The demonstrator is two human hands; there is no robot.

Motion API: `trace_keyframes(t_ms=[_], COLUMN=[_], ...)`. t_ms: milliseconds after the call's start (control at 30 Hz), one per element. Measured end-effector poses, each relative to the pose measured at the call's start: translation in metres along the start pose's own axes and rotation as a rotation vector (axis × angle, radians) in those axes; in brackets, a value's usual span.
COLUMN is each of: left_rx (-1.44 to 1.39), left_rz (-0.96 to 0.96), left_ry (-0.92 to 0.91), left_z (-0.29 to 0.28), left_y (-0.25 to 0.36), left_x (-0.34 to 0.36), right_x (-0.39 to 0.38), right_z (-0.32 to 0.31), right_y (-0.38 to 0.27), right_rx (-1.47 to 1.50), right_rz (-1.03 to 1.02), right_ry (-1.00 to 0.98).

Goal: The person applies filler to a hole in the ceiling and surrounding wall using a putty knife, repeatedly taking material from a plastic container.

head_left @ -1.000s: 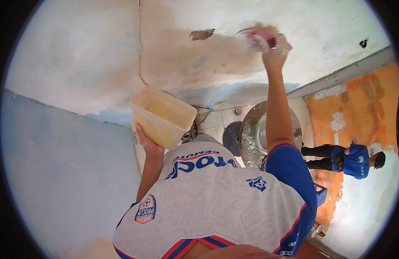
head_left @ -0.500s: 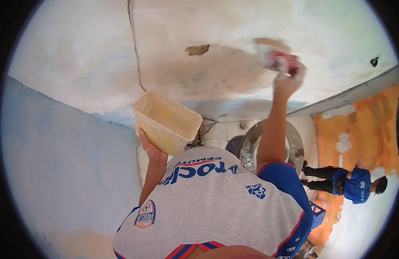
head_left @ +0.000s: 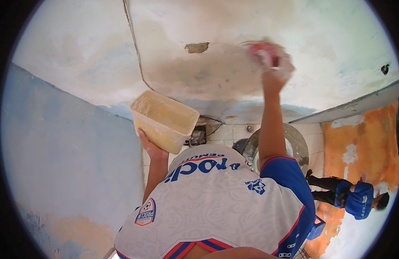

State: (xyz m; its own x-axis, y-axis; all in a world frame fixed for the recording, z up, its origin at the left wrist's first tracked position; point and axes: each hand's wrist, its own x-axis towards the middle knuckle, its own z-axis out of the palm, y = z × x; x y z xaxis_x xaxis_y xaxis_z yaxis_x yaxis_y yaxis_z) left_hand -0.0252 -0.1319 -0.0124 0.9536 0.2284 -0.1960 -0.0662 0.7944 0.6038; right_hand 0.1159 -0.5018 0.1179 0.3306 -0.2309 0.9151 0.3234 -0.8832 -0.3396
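Note:
My left hand (head_left: 153,146) grips a cream plastic tub (head_left: 163,118) by its left side; the tub is smeared pale inside and tilted toward me. My right hand (head_left: 277,68) is raised against the mottled whitish wall (head_left: 208,21), wrapped round a red scraper (head_left: 262,51) whose thin blade is blurred by motion at the surface. Left of the scraper the wall has a chipped patch (head_left: 196,47), and a thin cable (head_left: 134,47) runs down it behind the tub.
A light blue wall (head_left: 70,151) is at left, an orange, patchy wall (head_left: 350,138) at right. A co-worker (head_left: 359,198) in blue stands there, near a blue crate (head_left: 316,226). Below are floor tiles (head_left: 227,131), a large round grey-rimmed vessel (head_left: 296,140) and a dark round object (head_left: 239,146).
Since half a second ago my right hand has swept the scraper up and left along the wall. The tub stays in my left hand. The co-worker appears lower in the view.

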Motion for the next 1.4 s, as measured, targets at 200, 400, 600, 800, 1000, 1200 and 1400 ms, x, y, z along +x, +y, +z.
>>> trace_keyframes(t_ms=[200,400,600,800,1000,1200,1400], left_rx=[-0.024,-0.032,0.034,0.025,0.004,0.030,0.035], left_rz=[0.007,0.006,-0.012,-0.010,-0.003,0.037,0.011], left_ry=[-0.027,-0.010,0.023,0.035,0.051,0.056,0.129], left_z=[-0.001,-0.002,0.012,0.014,0.002,-0.006,-0.009], left_y=[-0.002,-0.003,-0.008,-0.013,-0.012,-0.012,-0.014], left_x=[0.000,-0.003,-0.007,-0.013,-0.012,-0.012,-0.004], right_x=[-0.016,0.001,-0.033,0.004,-0.024,-0.024,-0.020], right_z=[-0.014,-0.027,-0.006,-0.021,0.020,0.002,0.026], right_y=[-0.011,0.022,-0.005,-0.018,0.010,-0.015,0.000], right_rx=[0.097,0.052,-0.135,0.501,-0.055,0.371,-0.073], right_rz=[-0.036,0.276,-0.109,0.356,-0.119,0.312,0.072], right_ry=[-0.078,0.312,-0.038,0.444,-0.018,0.131,0.145])
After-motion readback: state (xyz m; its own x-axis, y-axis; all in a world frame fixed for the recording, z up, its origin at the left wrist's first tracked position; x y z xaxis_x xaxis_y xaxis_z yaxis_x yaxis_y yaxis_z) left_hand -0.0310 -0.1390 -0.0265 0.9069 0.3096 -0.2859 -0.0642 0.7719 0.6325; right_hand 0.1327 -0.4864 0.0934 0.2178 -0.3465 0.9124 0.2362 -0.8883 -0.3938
